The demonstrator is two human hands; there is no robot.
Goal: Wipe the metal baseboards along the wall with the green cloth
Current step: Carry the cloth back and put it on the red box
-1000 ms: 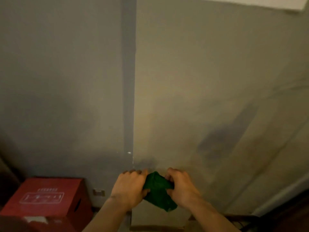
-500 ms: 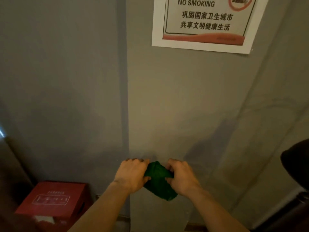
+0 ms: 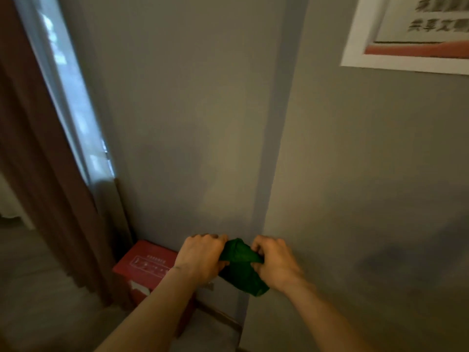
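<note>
A bunched green cloth (image 3: 242, 269) hangs between my two hands in front of a grey wall. My left hand (image 3: 201, 257) grips its left side and my right hand (image 3: 275, 262) pinches its right side, both held at chest height away from the floor. A short strip of brownish baseboard (image 3: 219, 315) runs along the foot of the wall below the cloth, between a red box and the wall's projecting corner. The rest of the baseboard is out of view.
A red cardboard box (image 3: 146, 266) stands on the floor in the corner at lower left. A brown curtain (image 3: 50, 199) and a window (image 3: 68, 85) fill the left side. A white notice (image 3: 411, 34) hangs upper right. Grey floor (image 3: 38, 301) lies at lower left.
The view has swung left, bringing the curtain and window into sight and pushing the notice to the right. Both hands still hold the cloth in much the same way.
</note>
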